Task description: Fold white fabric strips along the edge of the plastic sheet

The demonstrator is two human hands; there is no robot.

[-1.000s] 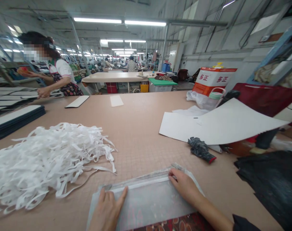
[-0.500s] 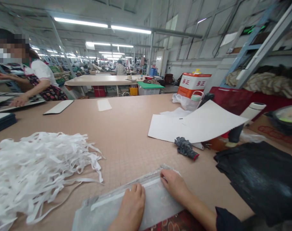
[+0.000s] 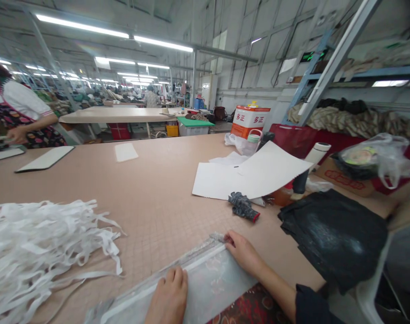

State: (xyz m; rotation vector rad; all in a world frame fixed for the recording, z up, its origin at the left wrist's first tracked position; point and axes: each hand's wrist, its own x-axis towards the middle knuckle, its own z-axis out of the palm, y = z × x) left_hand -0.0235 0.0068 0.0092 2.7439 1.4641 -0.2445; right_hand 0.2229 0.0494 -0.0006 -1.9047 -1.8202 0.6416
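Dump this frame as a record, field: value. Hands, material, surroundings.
Left hand: resting on translucent sheet, across white strip
Right hand: fingers curled at sheet's far corner; grip unclear
Under sheet's near edge: dark red patterned material
Left: white ribbon pile
Right: black sheets
Ahead: gray glove, white board
Far left: co-worker
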